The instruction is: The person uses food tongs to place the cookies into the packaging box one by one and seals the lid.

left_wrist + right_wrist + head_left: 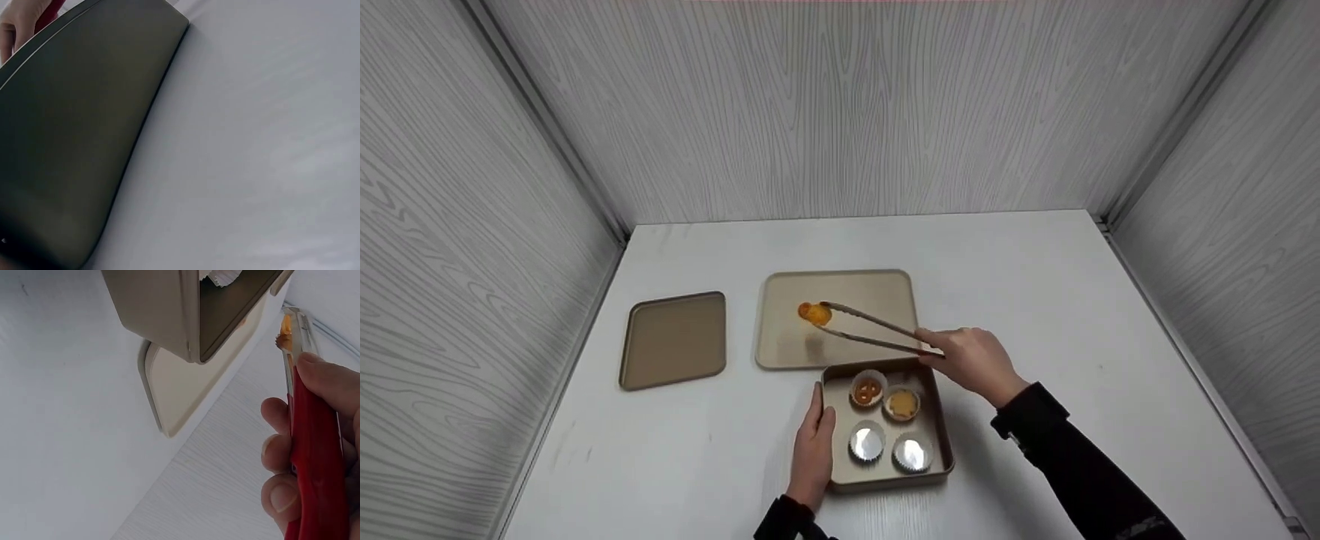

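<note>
My right hand point(975, 364) grips red-handled tongs point(315, 439) whose tips pinch a small orange-and-yellow piece point(816, 313), like a baked treat. That piece hangs over the beige tray point(847, 282), with a shadow below it. At the left side of a deep square baking tin point(877, 484) is my left hand point(812, 450), thumb at the rim and fingers along the outer wall. Inside the tin, one foil cup point(868, 390) has an orange-brown treat and another cup point(902, 403) a yellow one. Two silvery cups point(867, 442) in front hold nothing.
A shallow brown tray point(675, 341) lies on the white table to the left. The beige tray is just behind the tin. Grey wood-grain panels point(840, 112) close in the table at the back and both sides.
</note>
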Action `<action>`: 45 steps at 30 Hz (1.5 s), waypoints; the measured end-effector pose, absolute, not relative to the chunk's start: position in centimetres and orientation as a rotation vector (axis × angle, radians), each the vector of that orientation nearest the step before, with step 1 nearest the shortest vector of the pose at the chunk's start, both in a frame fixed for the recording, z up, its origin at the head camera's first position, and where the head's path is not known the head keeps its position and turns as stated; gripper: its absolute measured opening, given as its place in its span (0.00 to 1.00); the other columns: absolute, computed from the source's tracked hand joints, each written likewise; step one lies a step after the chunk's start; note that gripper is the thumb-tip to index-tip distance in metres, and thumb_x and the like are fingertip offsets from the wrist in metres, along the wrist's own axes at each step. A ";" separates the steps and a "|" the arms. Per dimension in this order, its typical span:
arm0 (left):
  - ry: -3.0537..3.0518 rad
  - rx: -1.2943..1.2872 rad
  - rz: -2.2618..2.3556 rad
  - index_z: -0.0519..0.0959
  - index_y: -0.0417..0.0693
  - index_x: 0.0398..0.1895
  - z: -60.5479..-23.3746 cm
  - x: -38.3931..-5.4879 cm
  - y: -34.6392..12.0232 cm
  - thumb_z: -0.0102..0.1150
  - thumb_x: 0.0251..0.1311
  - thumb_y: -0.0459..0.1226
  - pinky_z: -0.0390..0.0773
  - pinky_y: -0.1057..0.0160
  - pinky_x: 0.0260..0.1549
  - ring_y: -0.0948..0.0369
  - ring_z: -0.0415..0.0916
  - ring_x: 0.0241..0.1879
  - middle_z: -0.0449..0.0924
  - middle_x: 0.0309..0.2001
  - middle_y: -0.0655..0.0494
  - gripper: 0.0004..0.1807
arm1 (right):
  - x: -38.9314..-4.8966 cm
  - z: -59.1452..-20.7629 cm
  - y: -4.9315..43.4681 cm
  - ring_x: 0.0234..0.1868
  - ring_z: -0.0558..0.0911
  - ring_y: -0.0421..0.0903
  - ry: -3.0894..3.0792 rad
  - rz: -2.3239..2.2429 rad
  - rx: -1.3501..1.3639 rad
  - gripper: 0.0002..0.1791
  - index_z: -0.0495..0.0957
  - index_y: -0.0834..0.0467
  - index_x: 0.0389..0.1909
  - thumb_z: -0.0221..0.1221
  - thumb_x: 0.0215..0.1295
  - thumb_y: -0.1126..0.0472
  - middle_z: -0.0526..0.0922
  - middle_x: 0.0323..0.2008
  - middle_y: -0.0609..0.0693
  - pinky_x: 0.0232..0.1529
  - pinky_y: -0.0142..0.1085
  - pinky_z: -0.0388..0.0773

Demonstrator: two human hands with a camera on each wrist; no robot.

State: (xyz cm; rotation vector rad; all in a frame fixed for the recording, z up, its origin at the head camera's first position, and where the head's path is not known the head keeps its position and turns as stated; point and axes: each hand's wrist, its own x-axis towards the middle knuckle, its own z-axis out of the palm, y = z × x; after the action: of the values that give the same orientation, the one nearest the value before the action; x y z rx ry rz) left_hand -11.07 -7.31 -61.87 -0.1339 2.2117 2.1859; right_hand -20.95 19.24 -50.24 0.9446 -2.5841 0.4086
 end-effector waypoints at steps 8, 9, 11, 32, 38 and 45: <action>2.203 -0.140 2.192 0.46 0.49 0.84 -61.7 -11.3 -7.5 0.38 0.83 0.46 0.44 0.49 0.79 0.54 0.39 0.81 0.44 0.83 0.56 0.33 | -19.7 -49.6 21.8 0.27 0.87 0.44 -2.505 0.396 0.902 0.22 0.86 0.53 0.50 0.78 0.53 0.61 0.91 0.36 0.47 0.23 0.41 0.81; 2.203 -0.139 2.192 0.46 0.48 0.84 -61.7 -11.3 -7.5 0.38 0.83 0.46 0.44 0.49 0.79 0.54 0.39 0.81 0.44 0.83 0.56 0.33 | -19.5 -49.5 22.1 0.27 0.87 0.44 -2.498 0.397 0.900 0.21 0.86 0.52 0.49 0.78 0.52 0.61 0.91 0.36 0.46 0.22 0.40 0.80; 2.205 -0.143 2.191 0.46 0.49 0.84 -61.7 -11.4 -7.5 0.39 0.83 0.46 0.44 0.49 0.79 0.55 0.40 0.81 0.44 0.82 0.56 0.33 | -19.2 -49.4 22.6 0.26 0.87 0.44 -2.489 0.404 0.898 0.21 0.87 0.52 0.49 0.78 0.52 0.60 0.91 0.36 0.46 0.22 0.40 0.80; 2.202 -0.146 2.163 0.46 0.49 0.84 -61.9 -11.7 -7.4 0.40 0.82 0.51 0.45 0.49 0.79 0.54 0.40 0.81 0.44 0.83 0.57 0.35 | -15.6 -48.2 27.7 0.26 0.86 0.38 -2.419 0.376 0.899 0.27 0.88 0.52 0.49 0.81 0.44 0.63 0.91 0.34 0.43 0.20 0.32 0.77; 2.215 -0.156 2.146 0.46 0.50 0.84 -61.9 -11.8 -7.5 0.40 0.82 0.48 0.45 0.50 0.79 0.55 0.40 0.81 0.44 0.82 0.58 0.34 | -14.3 -47.4 29.3 0.27 0.87 0.38 -2.441 0.355 0.920 0.28 0.88 0.52 0.51 0.81 0.43 0.63 0.91 0.35 0.44 0.21 0.32 0.78; 2.237 -0.132 2.147 0.47 0.49 0.84 -61.9 -11.9 -7.6 0.40 0.83 0.46 0.46 0.49 0.79 0.54 0.42 0.81 0.45 0.82 0.56 0.33 | -12.8 -46.5 30.8 0.29 0.88 0.37 -2.488 0.364 0.953 0.28 0.89 0.51 0.50 0.80 0.42 0.64 0.91 0.35 0.42 0.23 0.31 0.79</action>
State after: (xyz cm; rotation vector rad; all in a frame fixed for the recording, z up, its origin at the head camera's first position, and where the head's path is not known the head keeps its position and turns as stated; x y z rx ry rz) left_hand -11.94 -7.56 -61.89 -0.1315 2.2371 2.1468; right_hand -12.81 30.79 -46.54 0.9533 -2.4875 0.3636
